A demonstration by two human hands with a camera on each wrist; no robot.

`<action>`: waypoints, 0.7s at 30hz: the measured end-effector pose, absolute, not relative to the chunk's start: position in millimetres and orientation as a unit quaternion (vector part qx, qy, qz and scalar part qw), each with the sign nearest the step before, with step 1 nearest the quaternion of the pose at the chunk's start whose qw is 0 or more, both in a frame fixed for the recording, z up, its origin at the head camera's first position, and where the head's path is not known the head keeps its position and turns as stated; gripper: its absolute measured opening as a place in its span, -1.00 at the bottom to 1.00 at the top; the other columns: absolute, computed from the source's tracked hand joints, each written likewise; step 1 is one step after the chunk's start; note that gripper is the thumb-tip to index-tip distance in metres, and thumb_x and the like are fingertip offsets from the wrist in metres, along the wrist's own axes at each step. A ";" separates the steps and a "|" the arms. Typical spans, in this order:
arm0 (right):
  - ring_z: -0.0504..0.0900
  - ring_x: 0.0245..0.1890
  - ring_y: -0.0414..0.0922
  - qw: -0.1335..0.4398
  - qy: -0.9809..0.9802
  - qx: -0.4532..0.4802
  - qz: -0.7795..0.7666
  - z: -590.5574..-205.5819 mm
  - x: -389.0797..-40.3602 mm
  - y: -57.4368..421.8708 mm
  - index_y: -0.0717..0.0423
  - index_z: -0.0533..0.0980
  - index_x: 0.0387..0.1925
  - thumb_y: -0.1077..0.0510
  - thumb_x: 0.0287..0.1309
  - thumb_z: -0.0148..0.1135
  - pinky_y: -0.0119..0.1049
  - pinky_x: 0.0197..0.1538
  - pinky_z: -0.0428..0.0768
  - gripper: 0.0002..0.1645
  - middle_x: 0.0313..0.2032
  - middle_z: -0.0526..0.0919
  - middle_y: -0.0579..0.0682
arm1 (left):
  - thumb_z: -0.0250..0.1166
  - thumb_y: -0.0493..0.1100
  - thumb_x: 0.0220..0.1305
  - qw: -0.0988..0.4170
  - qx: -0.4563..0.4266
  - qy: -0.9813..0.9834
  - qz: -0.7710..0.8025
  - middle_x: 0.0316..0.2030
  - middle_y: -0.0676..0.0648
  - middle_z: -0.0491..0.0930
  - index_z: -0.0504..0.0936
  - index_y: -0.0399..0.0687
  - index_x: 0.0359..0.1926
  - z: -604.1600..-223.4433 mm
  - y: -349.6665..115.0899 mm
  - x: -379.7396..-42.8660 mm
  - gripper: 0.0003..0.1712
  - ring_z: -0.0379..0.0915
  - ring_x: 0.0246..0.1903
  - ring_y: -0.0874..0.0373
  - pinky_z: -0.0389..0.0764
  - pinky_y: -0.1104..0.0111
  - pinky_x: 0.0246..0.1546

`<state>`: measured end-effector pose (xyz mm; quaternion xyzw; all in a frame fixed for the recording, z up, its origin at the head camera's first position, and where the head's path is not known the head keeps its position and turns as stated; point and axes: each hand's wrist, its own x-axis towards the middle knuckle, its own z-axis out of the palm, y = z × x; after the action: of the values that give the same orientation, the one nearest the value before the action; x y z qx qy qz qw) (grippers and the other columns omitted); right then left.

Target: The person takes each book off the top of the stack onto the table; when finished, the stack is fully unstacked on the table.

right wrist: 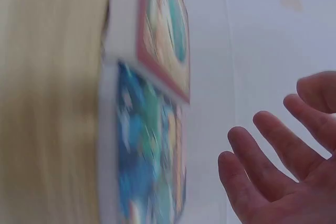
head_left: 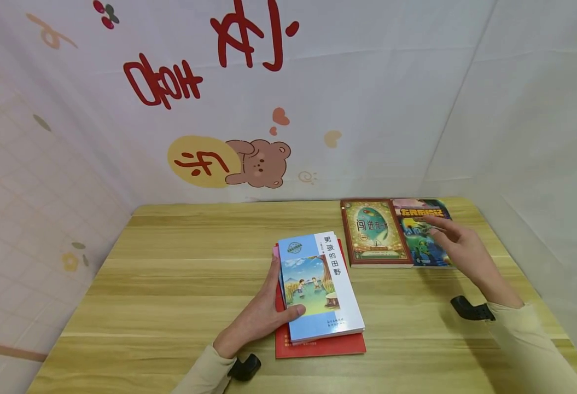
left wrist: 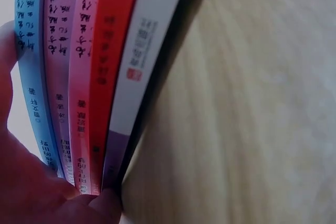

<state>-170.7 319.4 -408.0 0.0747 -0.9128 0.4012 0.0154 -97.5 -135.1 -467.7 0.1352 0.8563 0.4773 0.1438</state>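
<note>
A blue-and-white paperback point(head_left: 313, 290) with a picture of children in water tops a stack of books, with a red book point(head_left: 352, 345) jutting out beneath it. My left hand point(head_left: 261, 309) grips the stack at its left side, thumb on the top cover. In the left wrist view the spines show blue point(left wrist: 34, 72), purple, pink, red point(left wrist: 107, 61) and white with purple. My right hand point(head_left: 465, 254), fingers spread, hovers by a dark book with a green creature point(head_left: 421, 241); in the right wrist view nothing lies between its fingers point(right wrist: 286, 142).
A gold-and-brown book point(head_left: 357, 219) lies left of the green-creature book, edges together, near the back of the wooden table point(head_left: 185, 262). White printed cloth point(head_left: 382, 93) hangs behind the table and along both sides.
</note>
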 end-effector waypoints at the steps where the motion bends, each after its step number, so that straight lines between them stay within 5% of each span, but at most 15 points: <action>1: 0.51 0.11 -0.36 0.019 -0.911 0.084 0.404 -409.7 -168.1 313.9 0.11 0.36 0.50 -0.05 0.62 0.00 -0.60 -0.10 0.46 -0.40 0.40 0.43 0.30 | 0.38 0.36 0.23 0.146 0.137 0.857 0.476 0.66 -0.04 -0.44 -0.46 0.13 0.67 -467.8 -135.5 -97.6 0.40 -0.26 0.61 -0.15 0.14 -0.22 0.45; 5: 0.48 0.01 -0.59 0.014 -0.900 0.118 0.420 -417.0 -158.2 290.7 0.15 0.37 0.48 0.02 0.61 0.02 -0.56 -0.09 0.52 -0.43 0.34 0.50 0.29 | 0.33 0.45 0.23 0.150 0.148 0.859 0.467 0.66 -0.06 -0.47 -0.43 0.09 0.67 -467.9 -137.5 -98.6 0.40 -0.31 0.61 -0.16 0.14 -0.19 0.46; 10: 0.65 0.09 -0.21 -0.009 -0.892 0.138 0.430 -422.3 -147.2 263.9 0.16 0.41 0.45 0.04 0.60 0.04 -0.42 -0.03 0.61 -0.46 0.29 0.58 0.23 | 0.24 0.53 0.25 0.149 0.167 0.863 0.453 0.65 -0.08 -0.50 -0.33 0.09 0.68 -466.0 -139.4 -100.1 0.33 -0.34 0.61 -0.21 0.16 -0.21 0.44; 14: 0.61 0.20 0.07 -0.031 -0.883 0.153 0.443 -426.0 -140.1 245.7 0.15 0.43 0.44 0.02 0.60 0.06 -0.40 0.06 0.59 -0.46 0.32 0.57 0.16 | 0.21 0.57 0.23 0.156 0.168 0.867 0.443 0.64 -0.07 -0.54 -0.18 0.24 0.68 -463.6 -139.5 -99.4 0.23 -0.27 0.59 -0.30 0.25 -0.23 0.39; 21: 0.70 -0.02 0.14 -0.106 -0.832 0.187 0.512 -436.8 -129.7 218.0 0.18 0.30 0.52 0.09 0.59 0.06 -0.14 -0.10 0.72 -0.40 0.37 0.46 0.30 | 0.23 0.58 0.21 0.164 0.166 0.874 0.426 0.64 -0.09 -0.58 -0.06 0.36 0.67 -459.1 -137.1 -97.1 0.17 -0.16 0.55 -0.41 0.36 -0.24 0.32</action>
<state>-129.7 218.0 -436.8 0.1868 -0.8318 0.5118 -0.1060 -97.1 -137.1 -459.1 0.1660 0.8743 0.4257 0.1639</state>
